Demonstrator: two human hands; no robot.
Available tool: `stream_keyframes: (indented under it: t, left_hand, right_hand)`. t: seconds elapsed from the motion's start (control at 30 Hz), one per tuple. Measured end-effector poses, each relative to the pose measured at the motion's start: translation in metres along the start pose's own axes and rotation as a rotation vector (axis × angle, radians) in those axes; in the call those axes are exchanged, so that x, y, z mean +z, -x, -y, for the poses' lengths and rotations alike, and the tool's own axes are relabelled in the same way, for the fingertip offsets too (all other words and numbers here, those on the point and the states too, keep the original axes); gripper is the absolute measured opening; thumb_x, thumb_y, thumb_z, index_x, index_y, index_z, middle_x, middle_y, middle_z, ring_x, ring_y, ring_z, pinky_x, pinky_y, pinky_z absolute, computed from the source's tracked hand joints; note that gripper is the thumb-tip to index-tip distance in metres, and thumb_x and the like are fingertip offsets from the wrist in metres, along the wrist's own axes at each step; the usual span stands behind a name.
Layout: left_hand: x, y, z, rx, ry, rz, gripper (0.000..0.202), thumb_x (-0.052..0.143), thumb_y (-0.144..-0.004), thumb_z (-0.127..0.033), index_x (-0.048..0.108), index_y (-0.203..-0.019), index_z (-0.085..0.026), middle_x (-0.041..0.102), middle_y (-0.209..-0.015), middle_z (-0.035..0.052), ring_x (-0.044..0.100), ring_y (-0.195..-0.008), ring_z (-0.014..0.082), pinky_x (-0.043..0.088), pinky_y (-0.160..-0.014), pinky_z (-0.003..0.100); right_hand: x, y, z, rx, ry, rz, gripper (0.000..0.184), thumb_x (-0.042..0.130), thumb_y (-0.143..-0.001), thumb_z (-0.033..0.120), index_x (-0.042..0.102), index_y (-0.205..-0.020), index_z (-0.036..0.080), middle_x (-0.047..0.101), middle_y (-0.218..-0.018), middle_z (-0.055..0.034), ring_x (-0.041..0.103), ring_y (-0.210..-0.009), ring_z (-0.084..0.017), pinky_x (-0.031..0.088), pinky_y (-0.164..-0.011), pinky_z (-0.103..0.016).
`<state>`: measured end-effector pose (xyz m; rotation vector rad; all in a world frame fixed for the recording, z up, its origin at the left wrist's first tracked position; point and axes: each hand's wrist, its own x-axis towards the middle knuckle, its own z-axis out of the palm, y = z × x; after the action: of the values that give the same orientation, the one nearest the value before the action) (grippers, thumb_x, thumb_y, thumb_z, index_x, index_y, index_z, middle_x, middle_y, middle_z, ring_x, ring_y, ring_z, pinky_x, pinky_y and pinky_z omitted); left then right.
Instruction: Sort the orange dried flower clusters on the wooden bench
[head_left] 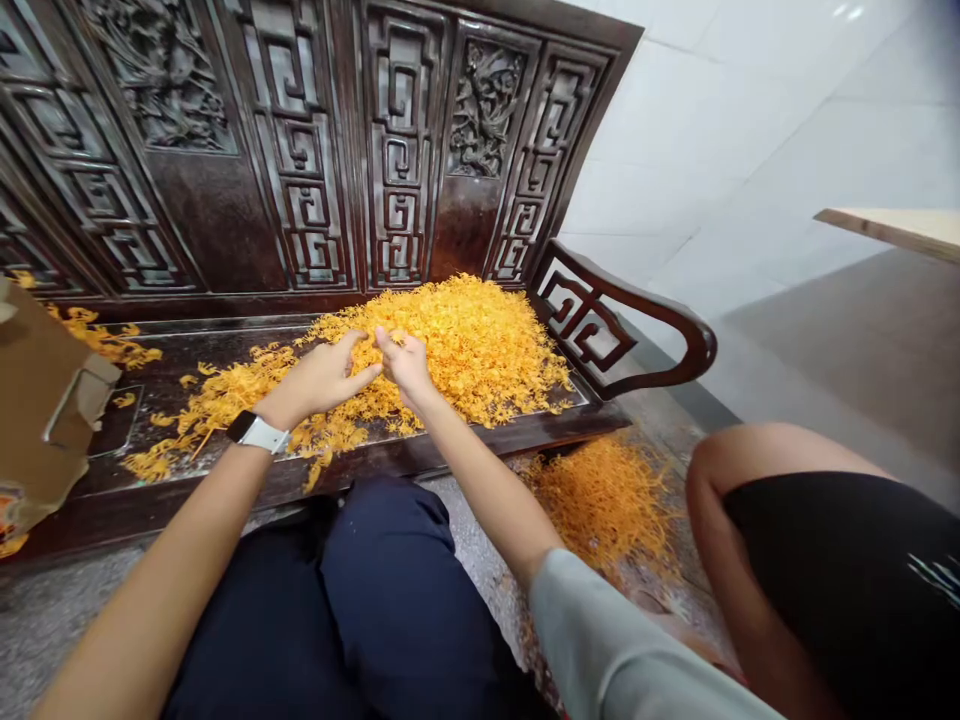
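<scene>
A heap of small yellow-orange plastic pieces (pixel 480 350), with thin curled prongs, covers the right part of a dark carved wooden bench seat. Over its front left side, my two hands almost meet. My left hand (pixel 326 375), with a watch (pixel 259 432) at the wrist, has its thumb and forefinger apart, with no piece visible between them. Beside it, the fingers of my right hand (pixel 407 368) are curled in, and a bit of a yellow-orange piece shows at them. Its exact shape is too small to make out.
Looser pieces (pixel 225 400) spread leftward to a cardboard box (pixel 45 400). The bench's armrest (pixel 637 340) rises at right. Orange stringy scraps (pixel 607 500) lie on the floor below. Another person's bent leg (pixel 780 460) is close at right, under a wooden board edge (pixel 892 228).
</scene>
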<state>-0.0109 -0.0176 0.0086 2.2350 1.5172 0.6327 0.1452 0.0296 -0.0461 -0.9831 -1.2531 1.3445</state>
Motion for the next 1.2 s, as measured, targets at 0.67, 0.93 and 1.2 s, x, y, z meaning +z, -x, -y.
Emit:
stream_keyframes:
  t: [0.67, 0.93, 1.2]
  left_hand:
    - [0.019, -0.007, 0.000, 0.388, 0.092, -0.006, 0.028, 0.055, -0.086, -0.010, 0.081, -0.081, -0.019, 0.078, -0.072, 0.0028, 0.064, -0.059, 0.0135, 0.042, -0.063, 0.028]
    - [-0.009, -0.017, 0.045, 0.043, -0.124, -0.309, 0.021, 0.057, -0.089, -0.016, 0.077, -0.084, -0.017, 0.076, -0.077, 0.0083, 0.064, -0.070, 0.0223, 0.042, -0.068, 0.032]
    - [0.000, 0.000, 0.068, -0.009, 0.061, -0.309, 0.037, 0.054, -0.099, -0.040, 0.079, -0.099, -0.013, 0.077, -0.087, 0.0094, 0.064, -0.078, 0.0225, 0.042, -0.072, 0.032]
  right_hand:
    - [-0.056, 0.133, 0.022, -0.392, 0.365, 0.299, 0.040, 0.057, -0.108, 0.051, 0.059, -0.083, 0.020, 0.050, -0.070, 0.0020, 0.046, -0.063, -0.012, 0.039, -0.062, -0.025]
    - [-0.042, 0.206, 0.042, -0.723, 0.224, 0.861, 0.024, 0.048, -0.104, 0.024, 0.069, -0.093, 0.030, 0.073, -0.073, 0.0018, 0.065, -0.058, -0.014, 0.048, -0.056, -0.027]
    - [-0.115, 0.101, 0.077, -0.423, 0.258, 0.303, 0.041, 0.063, -0.100, 0.064, 0.076, -0.106, 0.026, 0.072, -0.090, -0.0049, 0.060, -0.064, -0.014, 0.054, -0.062, -0.030]
